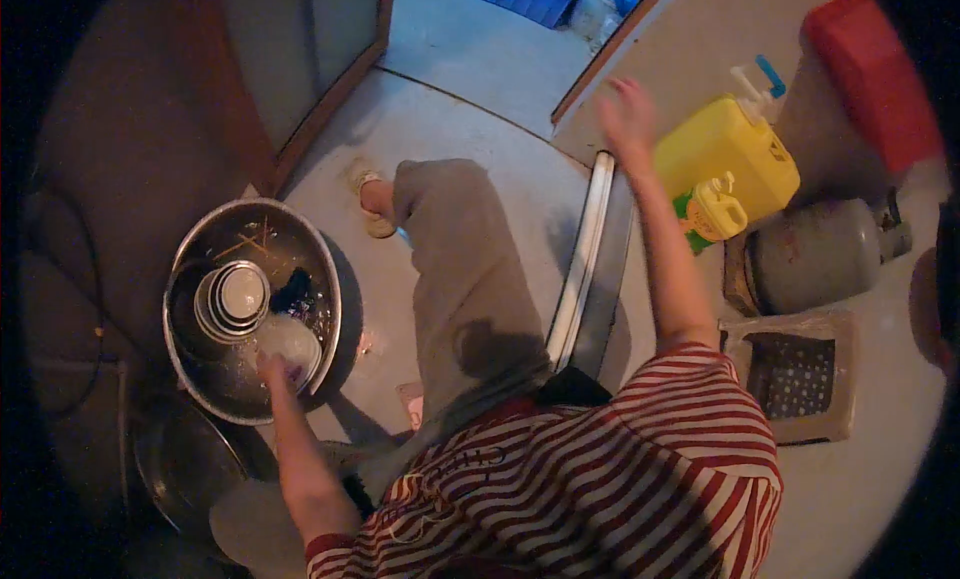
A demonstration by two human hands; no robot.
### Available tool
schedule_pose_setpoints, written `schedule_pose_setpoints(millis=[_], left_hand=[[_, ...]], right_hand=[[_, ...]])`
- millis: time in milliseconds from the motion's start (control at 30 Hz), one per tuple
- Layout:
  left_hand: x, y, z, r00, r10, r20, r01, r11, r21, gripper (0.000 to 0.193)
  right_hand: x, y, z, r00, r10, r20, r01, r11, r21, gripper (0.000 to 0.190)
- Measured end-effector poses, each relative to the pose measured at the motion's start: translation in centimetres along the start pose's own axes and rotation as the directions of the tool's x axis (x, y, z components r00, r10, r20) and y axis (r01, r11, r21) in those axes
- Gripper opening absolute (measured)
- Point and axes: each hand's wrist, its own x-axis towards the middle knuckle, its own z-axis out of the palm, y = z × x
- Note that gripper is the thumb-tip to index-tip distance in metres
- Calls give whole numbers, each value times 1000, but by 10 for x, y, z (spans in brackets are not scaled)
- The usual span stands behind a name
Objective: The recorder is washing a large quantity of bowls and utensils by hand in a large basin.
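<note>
A large round metal basin [171, 309] stands on the floor at my left, with water in it. My left hand [274, 367] is inside the basin, gripping a pale bowl [292, 342] near its near edge; some fingers are hard to make out. Beside that bowl is a stack of white bowls [244, 292] nested in one another. Chopsticks [244, 243] and a dark cloth-like item [292, 290] lie in the basin too. Out to the right, my right hand [628, 117] is raised with nothing in it, blurred, its fingers apart, near a yellow jug [716, 155].
In front of the yellow jug is a smaller yellow pump bottle [716, 211]. A grey gas cylinder [817, 256] lies nearby, with an open cardboard box [844, 376] below. Another metal basin [180, 459] sits at lower left. A long pale bar [585, 256] runs beside my leg; a doorway opens ahead.
</note>
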Motion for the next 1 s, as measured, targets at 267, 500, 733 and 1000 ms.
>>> schedule_pose_setpoints(millis=[267, 500, 733, 1000], left_hand=[[14, -32, -22, 998, -10, -62, -23, 867, -499, 40], [-42, 38, -59, 794, 256, -551, -199, 967, 161, 61], [-39, 21, -62, 769, -115, -629, -56, 968, -246, 56], [-72, 37, -58, 720, -287, -632, 51, 930, -364, 60]], right_hand=[[-73, 230, -120, 433, 837, -334, -901, 394, -181, 43], [-95, 356, -118, 134, 909, 395, -884, -71, 462, 33], [-117, 538, -100, 476, 725, 498, -865, 281, 417, 39], [-85, 406, -81, 327, 892, 312, -873, 158, 462, 34]])
